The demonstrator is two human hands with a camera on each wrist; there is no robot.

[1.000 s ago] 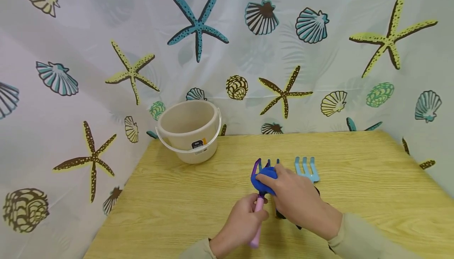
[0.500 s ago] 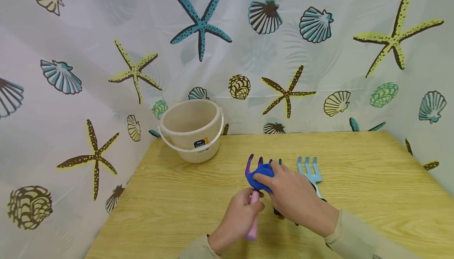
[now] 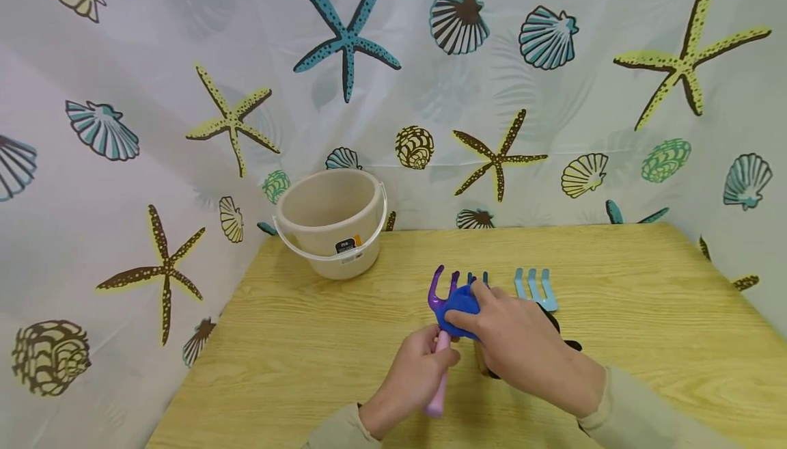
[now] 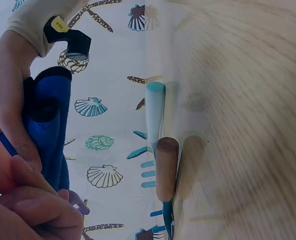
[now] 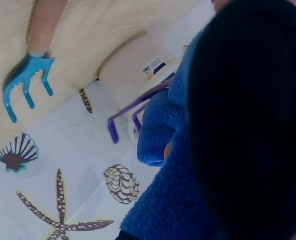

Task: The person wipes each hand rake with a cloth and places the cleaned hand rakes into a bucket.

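Note:
My left hand (image 3: 412, 377) grips the pink handle of a purple-tined hand rake (image 3: 437, 394), held tines upward over the table. With a blue towelling cloth (image 3: 458, 307), my right hand (image 3: 522, 343) holds the rake's head just above the handle. Part of the head is hidden under the cloth, while purple tines (image 5: 115, 131) stick out past it in the right wrist view. The cloth (image 4: 55, 125) hangs down from the right hand in the left wrist view.
Behind the right hand lie two more hand rakes: a teal one with a wooden handle (image 4: 167, 170) and a light blue one (image 3: 542, 295). At the table's back left stands a cream bucket (image 3: 326, 247) with its handle down. A shell-patterned curtain (image 3: 369, 121) surrounds the wooden table (image 3: 307, 339).
The rake has turned and shifted slightly left, and more of its purple tines show above the cloth. Both hands keep their hold, the right one moving a little with the cloth.

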